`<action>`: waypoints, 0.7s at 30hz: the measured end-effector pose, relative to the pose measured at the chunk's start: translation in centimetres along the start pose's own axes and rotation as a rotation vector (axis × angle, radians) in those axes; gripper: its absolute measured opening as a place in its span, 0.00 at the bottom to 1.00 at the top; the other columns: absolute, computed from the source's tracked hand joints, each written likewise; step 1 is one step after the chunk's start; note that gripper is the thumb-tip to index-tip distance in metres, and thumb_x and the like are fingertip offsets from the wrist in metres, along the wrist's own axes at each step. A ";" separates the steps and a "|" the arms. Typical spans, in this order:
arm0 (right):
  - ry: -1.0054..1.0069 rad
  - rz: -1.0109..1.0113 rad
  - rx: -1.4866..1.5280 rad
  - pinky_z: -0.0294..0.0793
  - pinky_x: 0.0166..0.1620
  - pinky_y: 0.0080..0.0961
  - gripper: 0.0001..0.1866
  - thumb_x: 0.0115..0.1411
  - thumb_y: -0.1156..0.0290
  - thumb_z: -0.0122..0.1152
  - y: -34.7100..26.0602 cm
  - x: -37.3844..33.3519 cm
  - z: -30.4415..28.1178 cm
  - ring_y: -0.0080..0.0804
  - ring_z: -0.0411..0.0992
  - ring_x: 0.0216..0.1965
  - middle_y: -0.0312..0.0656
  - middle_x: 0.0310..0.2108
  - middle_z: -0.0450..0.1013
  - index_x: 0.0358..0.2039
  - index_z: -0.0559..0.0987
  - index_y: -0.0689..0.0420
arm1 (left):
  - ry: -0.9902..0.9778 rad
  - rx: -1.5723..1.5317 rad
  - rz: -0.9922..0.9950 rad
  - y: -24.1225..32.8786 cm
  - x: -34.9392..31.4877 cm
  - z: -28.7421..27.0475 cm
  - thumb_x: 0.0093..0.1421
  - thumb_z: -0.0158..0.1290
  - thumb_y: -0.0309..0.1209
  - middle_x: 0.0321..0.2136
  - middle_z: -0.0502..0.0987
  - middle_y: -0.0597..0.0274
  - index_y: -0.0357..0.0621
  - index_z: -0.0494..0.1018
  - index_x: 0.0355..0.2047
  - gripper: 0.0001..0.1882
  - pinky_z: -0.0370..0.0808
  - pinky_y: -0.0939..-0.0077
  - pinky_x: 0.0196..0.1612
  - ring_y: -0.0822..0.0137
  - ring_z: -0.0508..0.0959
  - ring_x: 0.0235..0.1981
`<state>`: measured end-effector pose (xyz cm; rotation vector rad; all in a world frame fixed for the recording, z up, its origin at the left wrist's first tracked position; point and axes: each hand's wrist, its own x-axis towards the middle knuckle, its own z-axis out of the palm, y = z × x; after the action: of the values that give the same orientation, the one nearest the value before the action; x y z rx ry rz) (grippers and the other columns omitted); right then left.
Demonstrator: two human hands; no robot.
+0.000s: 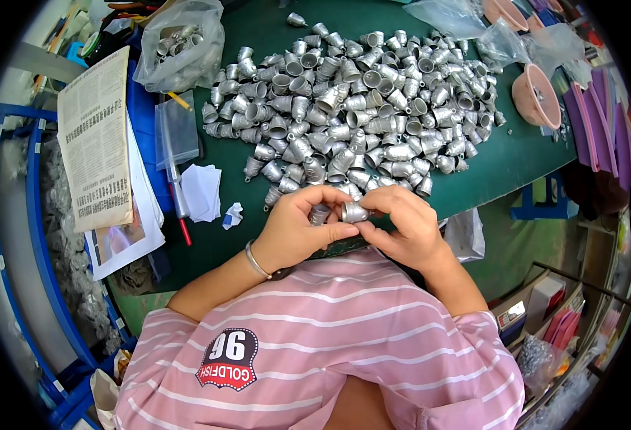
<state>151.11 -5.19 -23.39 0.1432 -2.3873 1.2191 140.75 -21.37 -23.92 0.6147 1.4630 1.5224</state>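
Note:
Close to the table's near edge, a small silver metal bell (pixel 355 212) sits between my two hands. My right hand (pixel 406 228) pinches it with thumb and fingertips. My left hand (pixel 292 228), with a bracelet at the wrist, is curled with its thumb and fingertips against the same bell's left side. A second silver bell (pixel 319 214) shows inside the curl of the left fingers; whether that hand grips it or it rests on the table, I cannot tell. Just beyond my fingers spreads a wide heap of similar bells (pixel 351 107), lying at all angles.
On the left lie a clear bag of bells (pixel 183 50), a newspaper (pixel 97 136), white paper slips (pixel 202 193) and a red-tipped pen (pixel 185 229). A pink basket (pixel 536 97) stands at the right edge of the green table (pixel 247 208). A blue stool (pixel 545 201) is beyond.

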 end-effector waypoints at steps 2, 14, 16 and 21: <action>0.023 -0.035 0.019 0.72 0.29 0.24 0.16 0.40 0.80 0.65 0.2 0.2 0.1 0.34 0.71 0.26 0.43 0.28 0.71 0.33 0.73 0.63 | 0.011 -0.027 -0.034 0.1 -0.2 0.0 0.48 0.58 0.19 0.25 0.71 0.66 0.36 0.70 0.41 0.18 0.68 0.88 0.20 0.81 0.69 0.21; -0.069 0.307 0.293 0.70 0.29 0.19 0.14 0.47 0.76 0.63 -0.2 -0.2 0.1 0.26 0.70 0.26 0.43 0.29 0.73 0.36 0.75 0.63 | 0.068 -0.005 0.094 -0.1 -0.3 0.1 0.48 0.59 0.21 0.28 0.73 0.69 0.37 0.71 0.40 0.18 0.68 0.87 0.32 0.81 0.69 0.26; -0.033 0.220 0.230 0.70 0.28 0.19 0.14 0.46 0.77 0.64 -0.3 0.3 0.2 0.26 0.70 0.26 0.42 0.29 0.73 0.36 0.75 0.63 | 0.065 -0.067 0.038 0.4 -0.5 0.1 0.48 0.59 0.21 0.27 0.72 0.69 0.36 0.70 0.40 0.18 0.68 0.87 0.32 0.81 0.69 0.26; 0.079 0.267 0.393 0.70 0.28 0.19 0.15 0.45 0.79 0.64 -0.5 0.4 0.5 0.26 0.70 0.25 0.41 0.29 0.72 0.35 0.75 0.63 | 0.073 -0.091 0.003 0.0 -0.3 0.0 0.48 0.58 0.20 0.27 0.71 0.69 0.36 0.71 0.40 0.17 0.68 0.87 0.32 0.80 0.70 0.26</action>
<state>150.67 -5.85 -23.09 -0.1051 -2.1217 1.7748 140.90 -21.65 -23.80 0.5116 1.4389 1.6193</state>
